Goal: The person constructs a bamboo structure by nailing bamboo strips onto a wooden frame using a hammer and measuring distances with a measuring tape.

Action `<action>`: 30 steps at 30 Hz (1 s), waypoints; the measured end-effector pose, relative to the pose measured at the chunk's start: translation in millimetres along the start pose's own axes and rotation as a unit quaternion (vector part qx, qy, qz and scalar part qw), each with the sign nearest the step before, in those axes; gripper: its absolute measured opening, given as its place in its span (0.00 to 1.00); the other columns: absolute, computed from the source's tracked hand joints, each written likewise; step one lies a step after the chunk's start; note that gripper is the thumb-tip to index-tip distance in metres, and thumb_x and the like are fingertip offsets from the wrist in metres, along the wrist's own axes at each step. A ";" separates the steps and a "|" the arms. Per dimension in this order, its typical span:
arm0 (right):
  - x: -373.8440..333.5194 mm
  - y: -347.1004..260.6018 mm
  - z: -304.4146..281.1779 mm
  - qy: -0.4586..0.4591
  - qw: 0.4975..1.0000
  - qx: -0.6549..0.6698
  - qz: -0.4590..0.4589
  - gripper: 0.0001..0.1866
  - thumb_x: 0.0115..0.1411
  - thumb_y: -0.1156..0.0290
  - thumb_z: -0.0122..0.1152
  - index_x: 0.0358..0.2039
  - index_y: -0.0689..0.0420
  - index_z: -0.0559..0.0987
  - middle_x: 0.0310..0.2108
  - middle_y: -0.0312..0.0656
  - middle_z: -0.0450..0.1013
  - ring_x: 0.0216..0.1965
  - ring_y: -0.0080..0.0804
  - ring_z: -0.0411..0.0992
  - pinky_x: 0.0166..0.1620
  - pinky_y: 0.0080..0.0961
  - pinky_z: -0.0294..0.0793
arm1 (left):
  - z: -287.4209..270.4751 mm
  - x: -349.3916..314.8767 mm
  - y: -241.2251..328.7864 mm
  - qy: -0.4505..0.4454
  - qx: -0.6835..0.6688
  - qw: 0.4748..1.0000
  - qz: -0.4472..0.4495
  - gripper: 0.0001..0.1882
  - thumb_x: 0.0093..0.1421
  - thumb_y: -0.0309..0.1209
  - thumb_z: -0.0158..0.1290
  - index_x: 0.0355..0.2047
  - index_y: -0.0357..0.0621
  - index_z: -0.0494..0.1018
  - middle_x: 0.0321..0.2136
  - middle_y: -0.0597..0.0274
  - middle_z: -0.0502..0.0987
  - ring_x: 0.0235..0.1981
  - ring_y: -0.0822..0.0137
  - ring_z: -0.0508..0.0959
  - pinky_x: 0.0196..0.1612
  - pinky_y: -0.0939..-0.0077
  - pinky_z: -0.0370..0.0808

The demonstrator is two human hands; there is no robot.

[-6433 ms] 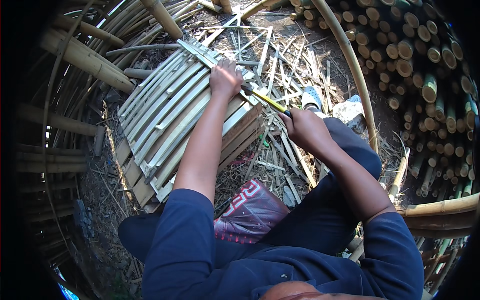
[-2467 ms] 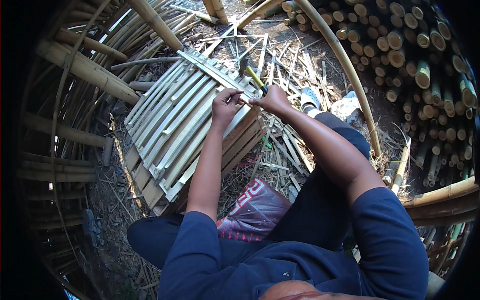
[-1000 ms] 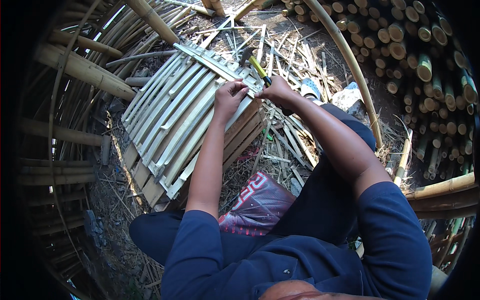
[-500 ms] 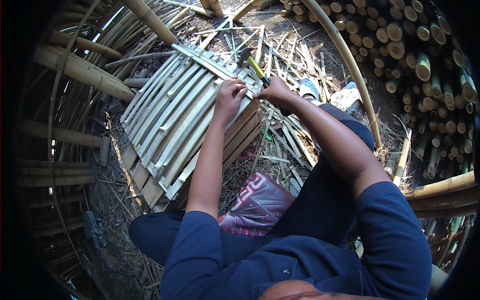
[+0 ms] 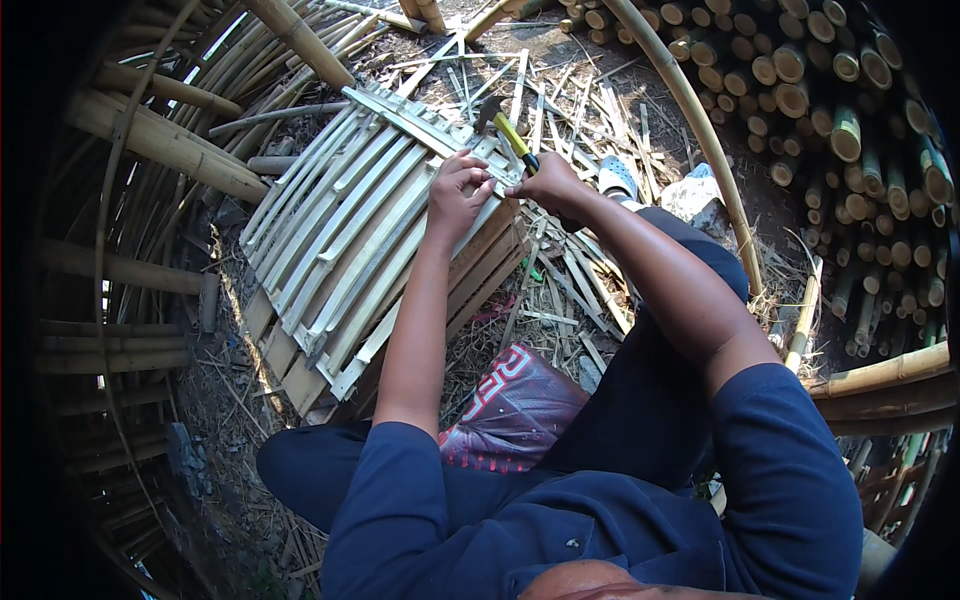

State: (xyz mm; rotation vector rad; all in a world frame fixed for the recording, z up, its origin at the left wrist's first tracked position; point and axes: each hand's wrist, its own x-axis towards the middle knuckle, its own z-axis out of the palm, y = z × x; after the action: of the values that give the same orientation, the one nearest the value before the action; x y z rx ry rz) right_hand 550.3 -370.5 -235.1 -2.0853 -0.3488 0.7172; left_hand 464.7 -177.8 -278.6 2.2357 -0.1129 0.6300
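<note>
Pale bamboo slats (image 5: 345,215) lie side by side over a low wooden base (image 5: 485,265) in front of me, with crosswise strips at the far end and at the near end. My right hand (image 5: 552,188) grips a hammer (image 5: 510,132) with a yellow and black handle; its dark head points away to the upper left. My left hand (image 5: 462,195) is at the right far corner of the slats, its fingers pinched together. Whatever sits between those fingertips is too small to make out. The two hands are close together, with the right thumb near the slats' corner.
Cut bamboo poles (image 5: 790,95) are stacked at the far right. A curved bamboo pole (image 5: 700,120) stands before them. Bamboo scraps (image 5: 590,265) litter the ground. A dark red printed bag (image 5: 515,410) lies between my legs. Thick bamboo poles (image 5: 170,145) cross the left side.
Almost nothing differs. My left hand has shifted very slightly, and the hammer stays in nearly the same place in my right hand.
</note>
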 end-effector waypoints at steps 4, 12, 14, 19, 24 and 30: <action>0.0 -0.7 0.2 0.011 1.000 -0.010 -0.017 0.20 0.50 0.62 0.80 0.31 0.63 0.79 0.24 0.40 0.77 0.21 0.27 0.74 0.25 0.31 0.72 | -1.0 1.3 0.4 0.000 -0.003 1.000 0.004 0.05 0.55 0.25 0.65 0.26 0.41 0.79 0.49 0.59 0.83 0.67 0.47 0.68 0.69 0.54 0.64; -1.0 -2.0 -1.9 0.016 0.999 -0.024 -0.020 0.22 0.48 0.61 0.82 0.31 0.63 0.80 0.24 0.42 0.78 0.22 0.30 0.76 0.26 0.32 0.73 | 4.8 4.0 4.1 -0.020 -0.020 0.999 -0.040 0.12 0.55 0.26 0.64 0.21 0.40 0.71 0.59 0.51 0.77 0.72 0.43 0.62 0.71 0.54 0.60; -0.6 -2.3 -1.7 0.017 0.999 -0.023 -0.022 0.21 0.48 0.61 0.82 0.31 0.63 0.80 0.24 0.42 0.77 0.22 0.30 0.76 0.26 0.32 0.72 | 5.0 4.2 5.0 -0.024 -0.018 0.999 -0.045 0.13 0.56 0.27 0.64 0.21 0.39 0.71 0.60 0.50 0.77 0.72 0.43 0.62 0.71 0.55 0.60; -2.6 -5.0 -1.5 0.010 0.999 -0.021 -0.023 0.22 0.49 0.61 0.82 0.33 0.64 0.81 0.24 0.41 0.78 0.22 0.29 0.76 0.25 0.33 0.72 | 4.7 5.4 2.4 -0.033 -0.001 0.999 -0.042 0.17 0.59 0.32 0.66 0.20 0.40 0.71 0.60 0.50 0.76 0.72 0.45 0.61 0.71 0.57 0.61; 1.9 -0.1 -0.7 0.023 0.998 -0.034 -0.038 0.23 0.48 0.60 0.82 0.35 0.64 0.82 0.25 0.43 0.78 0.24 0.30 0.77 0.29 0.33 0.74 | 8.9 4.5 1.9 -0.031 0.013 0.997 -0.064 0.18 0.61 0.32 0.65 0.19 0.41 0.72 0.63 0.49 0.74 0.73 0.47 0.62 0.71 0.56 0.61; -4.2 -6.4 -7.0 0.096 0.991 -0.014 -0.087 0.27 0.54 0.46 0.74 0.31 0.62 0.83 0.23 0.42 0.78 0.26 0.29 0.77 0.34 0.31 0.75 | 8.0 5.1 6.3 -0.033 0.010 0.996 -0.083 0.18 0.60 0.35 0.66 0.19 0.41 0.72 0.62 0.52 0.75 0.72 0.52 0.64 0.70 0.61 0.64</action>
State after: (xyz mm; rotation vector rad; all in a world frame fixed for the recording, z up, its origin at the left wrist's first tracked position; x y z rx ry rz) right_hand 551.3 -373.5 -225.2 -2.0998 -0.4283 0.4068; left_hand 470.7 -187.2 -276.4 2.2581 0.0452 0.4704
